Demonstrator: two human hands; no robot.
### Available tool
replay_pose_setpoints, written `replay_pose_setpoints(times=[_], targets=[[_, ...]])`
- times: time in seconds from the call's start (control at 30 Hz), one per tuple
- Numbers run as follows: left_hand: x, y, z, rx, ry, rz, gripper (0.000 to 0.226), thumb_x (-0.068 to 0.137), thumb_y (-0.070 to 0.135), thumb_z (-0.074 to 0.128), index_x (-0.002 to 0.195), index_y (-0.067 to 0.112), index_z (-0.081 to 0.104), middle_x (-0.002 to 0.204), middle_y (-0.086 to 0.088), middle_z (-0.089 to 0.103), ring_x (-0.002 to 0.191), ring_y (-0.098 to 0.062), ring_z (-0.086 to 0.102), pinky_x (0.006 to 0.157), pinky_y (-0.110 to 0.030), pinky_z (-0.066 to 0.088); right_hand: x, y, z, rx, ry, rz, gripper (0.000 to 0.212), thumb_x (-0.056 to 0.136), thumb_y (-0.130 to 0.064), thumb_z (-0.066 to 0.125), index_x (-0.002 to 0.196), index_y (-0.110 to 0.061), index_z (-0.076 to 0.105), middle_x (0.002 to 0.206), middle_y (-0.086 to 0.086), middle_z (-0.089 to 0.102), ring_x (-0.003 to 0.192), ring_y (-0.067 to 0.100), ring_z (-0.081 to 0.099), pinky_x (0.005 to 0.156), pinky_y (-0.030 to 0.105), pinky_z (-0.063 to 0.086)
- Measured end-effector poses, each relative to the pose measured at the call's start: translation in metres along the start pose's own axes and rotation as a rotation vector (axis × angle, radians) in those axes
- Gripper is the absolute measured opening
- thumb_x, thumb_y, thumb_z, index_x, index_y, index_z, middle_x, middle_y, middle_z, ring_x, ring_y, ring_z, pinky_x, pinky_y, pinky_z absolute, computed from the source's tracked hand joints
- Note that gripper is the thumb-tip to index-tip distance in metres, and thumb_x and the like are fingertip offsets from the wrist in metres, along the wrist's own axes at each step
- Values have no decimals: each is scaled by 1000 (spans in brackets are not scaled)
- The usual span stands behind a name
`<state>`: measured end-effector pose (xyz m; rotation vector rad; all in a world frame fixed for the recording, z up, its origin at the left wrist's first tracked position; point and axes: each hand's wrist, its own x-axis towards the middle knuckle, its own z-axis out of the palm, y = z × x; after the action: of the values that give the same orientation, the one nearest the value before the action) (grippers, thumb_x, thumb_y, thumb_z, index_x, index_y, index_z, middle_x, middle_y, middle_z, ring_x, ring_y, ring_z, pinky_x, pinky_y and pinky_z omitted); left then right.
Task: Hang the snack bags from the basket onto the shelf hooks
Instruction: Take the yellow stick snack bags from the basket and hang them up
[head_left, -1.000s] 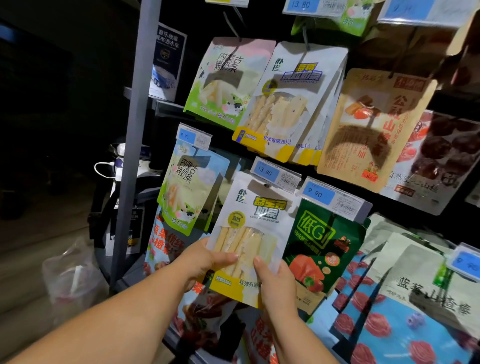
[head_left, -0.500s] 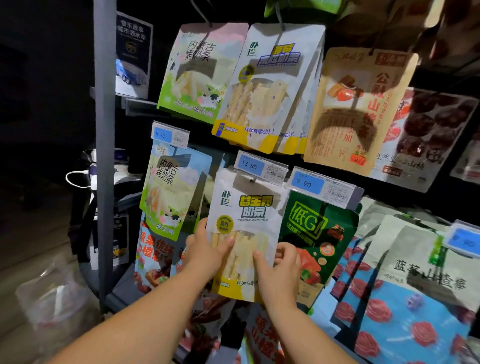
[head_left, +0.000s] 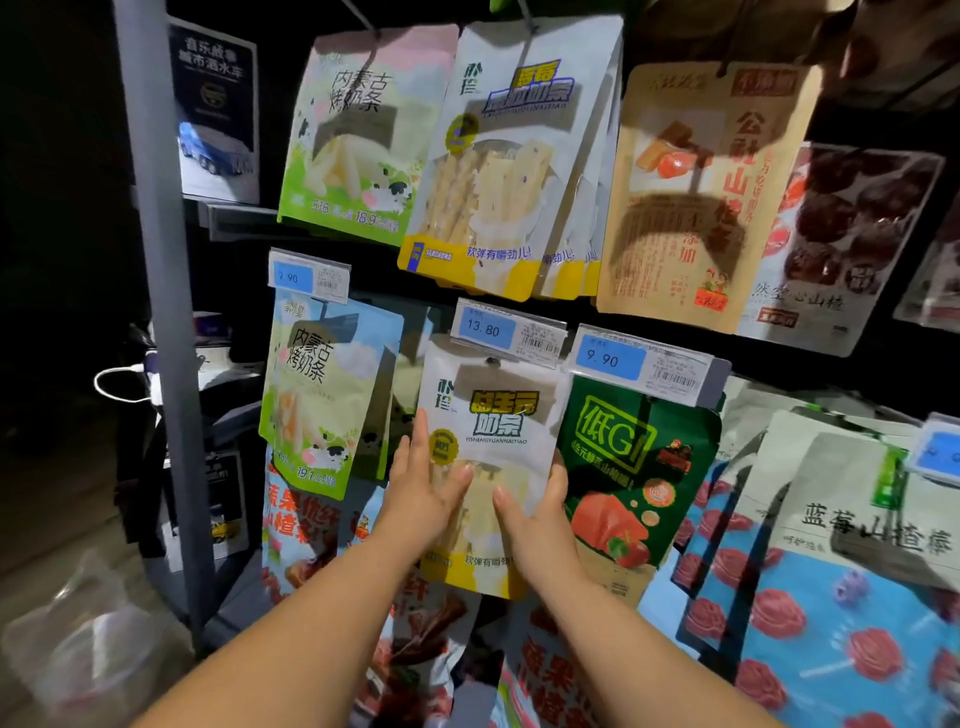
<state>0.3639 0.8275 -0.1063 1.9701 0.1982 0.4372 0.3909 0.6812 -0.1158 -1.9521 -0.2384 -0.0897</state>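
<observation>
Now pinching the white-and-yellow snack bag at both side edges, left hand and right hand with thumbs pressed on its front. Held up near the left edge of the shelf, top edge just under the 13.80 price tag, between the cow-print bag and the dark green bag.

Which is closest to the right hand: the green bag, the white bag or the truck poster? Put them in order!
1. The white bag: held in the right hand.
2. The green bag: just to its right.
3. The truck poster: far off, top left.
</observation>
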Motion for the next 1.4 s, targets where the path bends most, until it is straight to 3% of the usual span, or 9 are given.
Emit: replay_pose_setpoints(times=[0.1,0.37,0.53,0.67,1.03,1.17,1.27,1.33,1.4], targets=[[6,-1,3,-5,-13,0,85,96,45,54,152,46,-10,166,0,-3,152,-18,3,119,-41,16,7,2,-1,11,5,-7,67,99,-31,55,152,-20,15,134,5,57,109,17,58,84,27,43],[22,-2,17,-30,-8,-31,83,97,45,54,150,50,-10,166,1,-3,152,-20,5,119,-42,16,25,4,-7,-90,4,33,73,103,-36,48,157,-20,2,143,12,49,125,31,52,78,22,34],[33,-2,25,-27,-5,-53,82,97,47,53,150,50,-10,165,2,-1,151,-25,12,118,-47,20,41,9,-7,-161,36,63,70,101,-37,51,155,-11,15,138,14,55,122,34,55,86,24,39],[39,0,29,-28,8,-65,81,98,43,53,151,49,-8,165,2,0,151,-26,12,118,-48,21,54,17,-6,-235,11,109,68,101,-47,46,149,-2,32,123,19,64,110,34,61,75,23,36],[19,4,32,52,71,-127,78,96,48,53,153,49,0,164,0,-4,149,-31,15,114,-48,26,25,2,-11,-199,47,66,66,102,-37,48,155,-15,15,129,17,59,116,36,58,91,36,47],[0,14,32,181,139,-149,74,95,48,55,154,40,12,152,-8,17,137,-32,23,110,-46,28,7,-4,-18,-176,44,38,63,102,-36,47,152,-13,17,126,14,62,115,34,60,92,39,49],[-11,26,31,248,168,-108,68,94,47,57,151,31,25,141,-11,30,132,-33,30,106,-47,33,-13,-12,-31,-151,14,25,65,103,-38,45,156,-17,12,143,14,51,129,31,51,103,40,44],[-17,34,34,282,144,-25,58,93,44,60,141,22,38,131,-12,43,126,-35,41,102,-46,39,-27,-14,-46,-146,22,-16,61,103,-39,45,155,-21,18,149,10,44,135,26,46,109,39,39],[-24,44,43,259,44,32,41,92,42,61,123,18,49,107,-6,54,109,-33,55,91,-41,46,-41,-13,-68,-190,54,-80,53,102,-36,47,150,-19,32,138,8,52,128,21,49,105,31,38]])
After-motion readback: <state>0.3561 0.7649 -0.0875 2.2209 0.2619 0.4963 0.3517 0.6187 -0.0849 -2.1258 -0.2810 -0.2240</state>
